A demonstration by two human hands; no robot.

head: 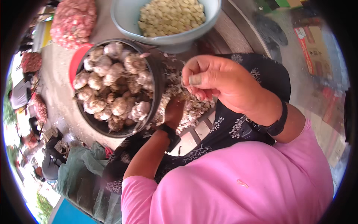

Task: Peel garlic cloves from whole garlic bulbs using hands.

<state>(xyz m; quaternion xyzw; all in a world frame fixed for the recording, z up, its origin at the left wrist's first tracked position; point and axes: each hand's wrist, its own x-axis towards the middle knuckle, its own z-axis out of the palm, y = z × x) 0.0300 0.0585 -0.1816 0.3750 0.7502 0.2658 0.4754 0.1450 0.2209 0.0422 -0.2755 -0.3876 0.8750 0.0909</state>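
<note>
A round black tub [158,84] full of whole garlic bulbs [119,106] stands in front of me on the left. Beyond it, at the top, a pale blue basin [167,41] holds many peeled garlic cloves [173,16]. My left hand [174,107] reaches down beside the tub's right wall into a heap of garlic skins [195,113]; its fingers are shaded, and what they hold cannot be seen. My right hand [209,78] is raised above the heap, thumb and fingers curled close together; whether something small is between them is unclear.
A red container [78,61] shows behind the tub. Red net sacks [73,22] stand at upper left, a green mesh sack [81,162] at lower left. Several people [50,162] sit farther off at left. A flattened cardboard box [316,50] lies at upper right.
</note>
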